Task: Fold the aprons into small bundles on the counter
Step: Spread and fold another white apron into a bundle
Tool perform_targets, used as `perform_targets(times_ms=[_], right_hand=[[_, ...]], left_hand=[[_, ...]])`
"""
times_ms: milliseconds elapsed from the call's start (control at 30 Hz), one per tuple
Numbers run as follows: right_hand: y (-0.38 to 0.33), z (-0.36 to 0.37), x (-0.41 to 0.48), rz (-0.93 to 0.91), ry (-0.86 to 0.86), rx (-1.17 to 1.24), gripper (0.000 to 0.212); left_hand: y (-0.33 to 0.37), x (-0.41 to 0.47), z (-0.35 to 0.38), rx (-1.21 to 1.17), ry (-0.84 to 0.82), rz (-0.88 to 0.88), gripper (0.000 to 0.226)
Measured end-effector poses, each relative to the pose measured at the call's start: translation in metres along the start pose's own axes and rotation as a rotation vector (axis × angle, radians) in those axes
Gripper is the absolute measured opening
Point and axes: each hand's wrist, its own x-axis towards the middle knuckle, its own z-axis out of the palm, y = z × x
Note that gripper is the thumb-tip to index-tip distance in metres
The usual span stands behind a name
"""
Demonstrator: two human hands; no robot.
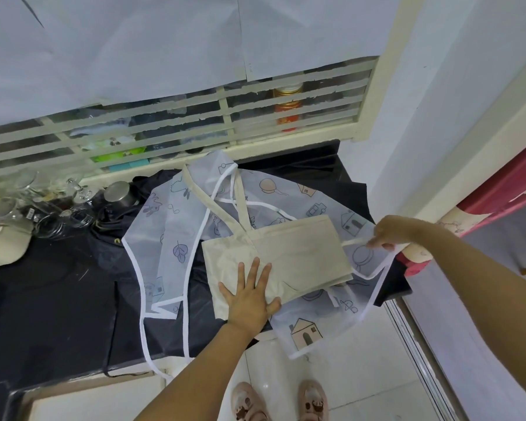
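A beige apron (pixel 301 253) lies folded into a rough rectangle on the dark table (pixel 328 150), on top of a see-through white apron (pixel 164 232) printed with houses, leaves and balloons. The left hand (pixel 249 294) presses flat on the near left part of the beige apron, fingers straight and spread. The right hand (pixel 384 233), off the beige apron's right edge, pinches a thin beige tie (pixel 354 242) between curled fingertips and holds it stretched out sideways. The beige apron's neck strap (pixel 213 205) runs up and away toward the window grille (pixel 164 123). The see-through apron's near right corner hangs over the table edge above the tiled floor (pixel 362 375). A black cloth (pixel 58 299) is spread beneath both aprons. Glass jars (pixel 12 205) stand at the far left of the table.
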Motion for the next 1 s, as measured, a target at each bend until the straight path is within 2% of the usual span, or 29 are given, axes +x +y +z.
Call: perform_targets(times_ms=[67, 133, 233, 333, 467, 567, 600, 667, 733, 800, 833, 933, 1000], right_hand=[[0.012, -0.019, -0.016, -0.005, -0.073, 0.175, 0.043], [0.023, -0.031, -0.029, -0.019, -0.086, 0.564, 0.043], [0.025, -0.044, -0.04, -0.064, 0.035, 1.122, 0.032], [0.014, -0.045, -0.04, -0.128, 0.115, 1.411, 0.029], [-0.024, -0.035, -0.035, -0.256, 0.122, 1.523, 0.023], [-0.051, -0.029, -0.032, -0.197, 0.137, 1.414, 0.02], [-0.056, -0.029, -0.031, -0.187, 0.112, 1.366, 0.02], [-0.064, -0.03, -0.031, -0.201, -0.01, 1.387, 0.019], [-0.07, -0.033, -0.034, -0.204, -0.156, 1.527, 0.015], [-0.074, -0.034, -0.037, -0.19, -0.234, 1.665, 0.014], [-0.074, -0.034, -0.036, -0.175, -0.243, 1.716, 0.013], [-0.069, -0.034, -0.034, -0.124, -0.232, 1.808, 0.012], [-0.063, -0.034, -0.032, -0.102, -0.203, 1.808, 0.01]], left_hand=[[0.002, -0.001, -0.002, 0.002, -0.002, -0.004, 0.075], [0.004, -0.001, -0.003, 0.003, -0.007, -0.005, 0.076], [0.009, -0.002, -0.008, -0.043, -0.022, -0.024, 0.076], [0.022, 0.001, -0.019, -0.043, 0.007, -0.021, 0.066], [0.044, 0.008, -0.039, -0.148, 0.106, 0.096, 0.069], [0.063, 0.012, -0.058, -0.54, 0.164, 0.176, 0.047], [0.071, 0.012, -0.068, -0.71, 0.183, 0.165, 0.05], [0.09, 0.015, -0.09, -0.911, 0.15, 0.164, 0.071], [0.109, 0.027, -0.107, -0.971, 0.09, 0.198, 0.097], [0.126, 0.041, -0.122, -1.017, 0.049, 0.219, 0.104], [0.131, 0.049, -0.126, -1.025, 0.029, 0.239, 0.095], [0.141, 0.061, -0.132, -0.953, -0.048, 0.279, 0.048], [0.141, 0.068, -0.128, -0.951, 0.006, 0.261, 0.027]])
